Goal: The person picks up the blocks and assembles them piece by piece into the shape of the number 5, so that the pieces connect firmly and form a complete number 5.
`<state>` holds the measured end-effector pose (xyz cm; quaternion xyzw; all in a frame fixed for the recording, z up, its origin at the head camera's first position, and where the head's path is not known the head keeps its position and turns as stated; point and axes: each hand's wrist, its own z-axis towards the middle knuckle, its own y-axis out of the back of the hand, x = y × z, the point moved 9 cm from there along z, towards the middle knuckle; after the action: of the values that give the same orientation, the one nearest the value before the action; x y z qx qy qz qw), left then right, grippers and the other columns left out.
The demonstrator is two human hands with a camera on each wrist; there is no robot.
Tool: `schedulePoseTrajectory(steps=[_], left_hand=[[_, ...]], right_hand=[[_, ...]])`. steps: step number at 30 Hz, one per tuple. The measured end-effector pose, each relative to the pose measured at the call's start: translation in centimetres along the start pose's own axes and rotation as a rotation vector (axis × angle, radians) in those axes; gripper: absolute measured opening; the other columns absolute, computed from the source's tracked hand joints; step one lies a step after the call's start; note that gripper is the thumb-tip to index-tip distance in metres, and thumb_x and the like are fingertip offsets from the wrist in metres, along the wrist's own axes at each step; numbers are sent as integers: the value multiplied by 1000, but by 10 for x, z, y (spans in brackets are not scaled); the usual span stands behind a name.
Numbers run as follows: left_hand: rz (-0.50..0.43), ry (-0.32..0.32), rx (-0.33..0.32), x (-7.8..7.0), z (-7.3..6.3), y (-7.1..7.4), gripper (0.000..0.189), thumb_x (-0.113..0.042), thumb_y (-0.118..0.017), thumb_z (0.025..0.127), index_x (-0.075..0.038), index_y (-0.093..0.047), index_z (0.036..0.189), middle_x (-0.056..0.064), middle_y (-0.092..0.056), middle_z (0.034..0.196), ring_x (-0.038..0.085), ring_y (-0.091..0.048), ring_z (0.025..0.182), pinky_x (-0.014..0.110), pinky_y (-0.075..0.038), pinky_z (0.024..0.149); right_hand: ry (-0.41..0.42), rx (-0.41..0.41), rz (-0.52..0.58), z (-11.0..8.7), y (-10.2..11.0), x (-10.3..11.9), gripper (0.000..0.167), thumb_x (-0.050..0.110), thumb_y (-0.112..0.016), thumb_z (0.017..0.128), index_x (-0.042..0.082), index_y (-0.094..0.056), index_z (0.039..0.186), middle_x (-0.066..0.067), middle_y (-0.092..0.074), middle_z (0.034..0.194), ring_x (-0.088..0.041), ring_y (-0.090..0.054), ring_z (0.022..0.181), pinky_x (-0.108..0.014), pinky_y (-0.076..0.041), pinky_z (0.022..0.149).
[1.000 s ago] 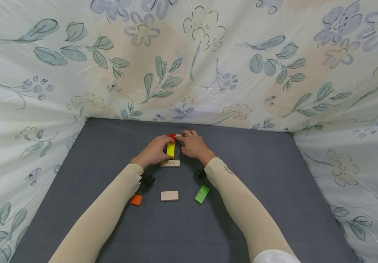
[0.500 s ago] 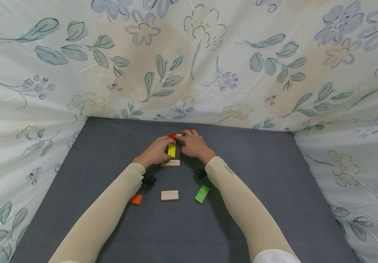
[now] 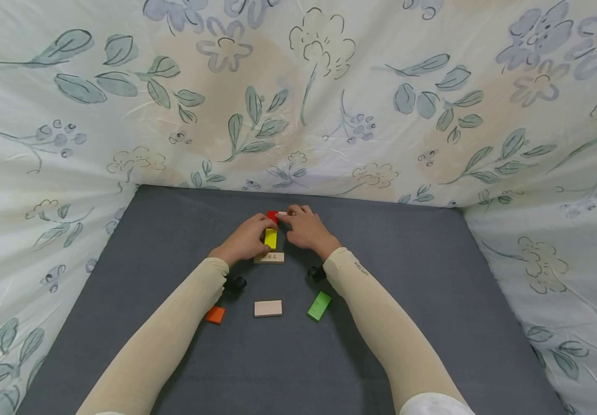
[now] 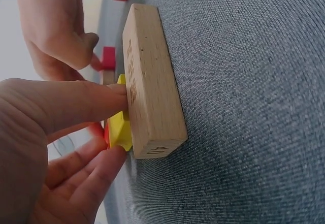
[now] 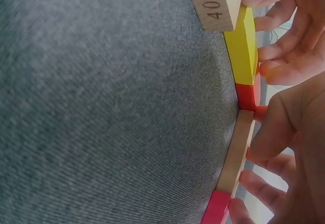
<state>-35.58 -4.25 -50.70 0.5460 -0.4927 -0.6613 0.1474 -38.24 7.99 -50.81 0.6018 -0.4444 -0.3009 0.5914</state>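
Note:
A yellow wooden block (image 3: pixel 271 240) is pinched by my left hand (image 3: pixel 246 239), thumb at its near end and fingertips along its far part. Right by that thumb stands a plain wooden block (image 4: pixel 144 76) on its long edge, with "40" on its end. Past the yellow one a red block (image 5: pixel 247 97) follows end to end, then another plain block (image 5: pixel 235 153) and a pinkish-red block (image 5: pixel 217 207), forming a bent row. My right hand (image 3: pixel 306 230) lies over that far part of the row, fingertips on the red and plain blocks, its thumb apart from them in the left wrist view.
Nearer to me on the dark grey cloth (image 3: pixel 407 288) lie an orange block (image 3: pixel 215 315), a plain block (image 3: pixel 268 309) and a green block (image 3: pixel 319 306). Flowered fabric (image 3: pixel 257 115) rises around the back and sides.
My left hand has shifted slightly right, and the yellow block has moved a little right with it, closer in line with the red one. My right hand has stayed in place.

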Motion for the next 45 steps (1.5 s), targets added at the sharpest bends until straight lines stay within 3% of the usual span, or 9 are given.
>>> schedulePoseTrajectory(steps=[5, 10, 18, 24, 36, 45], left_hand=[[-10, -10, -24, 0, 1, 2, 50, -12, -86, 93, -6, -70, 139, 17, -54, 145, 33, -58, 118, 49, -52, 107], [-29, -48, -64, 0, 0, 11, 41, -11, -80, 99, -2, -71, 138, 19, -49, 154, 38, -53, 135, 52, -47, 113], [66, -33, 5, 4, 6, 7, 56, -18, -79, 101, 1, -62, 151, 19, -43, 166, 40, -43, 151, 55, -36, 123], [76, -23, 39, 12, 10, 1, 56, -18, -79, 102, 2, -62, 151, 19, -44, 167, 39, -43, 152, 54, -36, 123], [105, -43, 56, 8, 12, 2, 53, -19, -79, 102, 0, -64, 149, 18, -47, 165, 38, -46, 150, 53, -38, 122], [100, -37, 63, 6, 11, 2, 51, -17, -78, 103, 1, -64, 148, 18, -45, 165, 38, -44, 151, 53, -36, 123]], right_hand=[[0, -3, 5, 1, 0, 0, 58, 17, -58, 106, 29, -52, 163, -6, -50, 157, -36, -40, 141, -58, -42, 112], [9, 3, -8, 2, -1, 0, 57, 18, -58, 108, 28, -51, 164, -7, -50, 157, -36, -41, 142, -59, -42, 113], [9, 5, -15, 2, -1, 2, 57, 19, -59, 109, 28, -51, 164, -7, -49, 157, -36, -42, 142, -58, -43, 113], [14, 6, -31, 4, -5, 3, 57, 20, -57, 109, 28, -49, 165, -7, -49, 157, -37, -41, 143, -58, -44, 112], [17, 9, -78, 6, 1, 4, 53, 24, -57, 112, 26, -51, 164, -8, -51, 156, -36, -45, 141, -57, -46, 111], [48, -45, -23, 8, 1, 1, 49, 20, -60, 110, 24, -59, 159, -10, -56, 151, -34, -50, 132, -57, -48, 107]])
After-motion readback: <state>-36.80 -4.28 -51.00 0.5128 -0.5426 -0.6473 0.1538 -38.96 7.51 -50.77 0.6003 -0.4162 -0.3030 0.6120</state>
